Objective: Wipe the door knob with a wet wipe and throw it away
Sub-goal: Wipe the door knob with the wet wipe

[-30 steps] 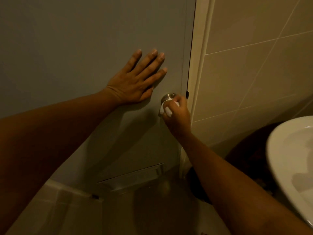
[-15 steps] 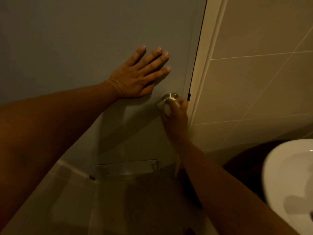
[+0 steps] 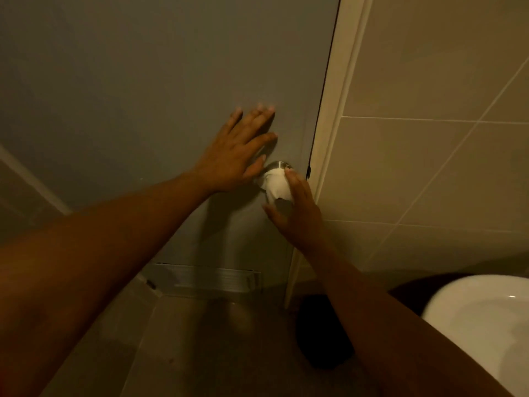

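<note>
A round metal door knob (image 3: pixel 279 165) sits near the right edge of a grey door (image 3: pixel 160 81). A crumpled white wet wipe (image 3: pixel 275 185) covers the knob's front and lower side. My right hand (image 3: pixel 297 216) holds the wipe against the knob from below, thumb out to the left, fingers along its right side. My left hand (image 3: pixel 234 156) rests flat on the door just left of and above the knob, fingers spread, its thumb touching the wipe's edge.
A pale door frame (image 3: pixel 329 138) and beige tiled wall (image 3: pixel 429 153) stand right of the door. A white sink (image 3: pixel 481 325) fills the lower right corner. A dark bin-like object (image 3: pixel 323 336) sits on the floor below the frame. A vent slat (image 3: pixel 206 277) runs along the door's bottom.
My right hand has turned and loosened around the knob, showing more of the wipe. My left hand has slid down closer to the knob. The camera has tilted.
</note>
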`<action>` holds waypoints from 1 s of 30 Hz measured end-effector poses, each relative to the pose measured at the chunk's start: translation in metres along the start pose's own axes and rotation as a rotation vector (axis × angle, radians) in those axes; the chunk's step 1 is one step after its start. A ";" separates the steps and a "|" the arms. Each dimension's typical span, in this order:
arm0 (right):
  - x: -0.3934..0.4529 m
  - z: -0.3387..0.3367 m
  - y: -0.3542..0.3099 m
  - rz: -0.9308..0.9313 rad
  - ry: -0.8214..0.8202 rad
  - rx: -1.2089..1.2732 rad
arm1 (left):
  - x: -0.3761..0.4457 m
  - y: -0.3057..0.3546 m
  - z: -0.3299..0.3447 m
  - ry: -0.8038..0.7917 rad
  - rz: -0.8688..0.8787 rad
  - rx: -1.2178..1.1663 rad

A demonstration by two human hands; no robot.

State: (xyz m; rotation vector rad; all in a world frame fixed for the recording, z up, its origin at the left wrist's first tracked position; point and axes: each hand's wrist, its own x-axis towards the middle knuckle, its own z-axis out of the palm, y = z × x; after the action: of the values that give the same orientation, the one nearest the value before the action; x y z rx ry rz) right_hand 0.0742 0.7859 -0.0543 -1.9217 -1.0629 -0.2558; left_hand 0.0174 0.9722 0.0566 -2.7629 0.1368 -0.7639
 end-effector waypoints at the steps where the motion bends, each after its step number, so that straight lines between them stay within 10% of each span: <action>1: -0.001 -0.005 0.002 0.008 0.007 0.021 | -0.005 0.009 0.004 0.003 -0.063 -0.066; 11: -0.004 -0.059 0.044 0.091 0.028 -0.078 | -0.013 0.094 0.035 0.034 -0.578 -0.501; 22: 0.075 -0.101 0.034 -0.552 -0.176 -0.729 | -0.002 0.125 0.057 0.093 -0.897 -0.649; 30: 0.109 -0.112 0.052 -0.819 -0.127 -0.994 | 0.017 0.134 0.069 0.354 -1.396 -1.277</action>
State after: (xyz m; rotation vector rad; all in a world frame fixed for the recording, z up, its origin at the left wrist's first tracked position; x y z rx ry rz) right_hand 0.2053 0.7487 0.0381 -2.1979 -2.0282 -1.3351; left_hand 0.0648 0.8575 -0.0301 -3.3917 -2.1035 -1.9530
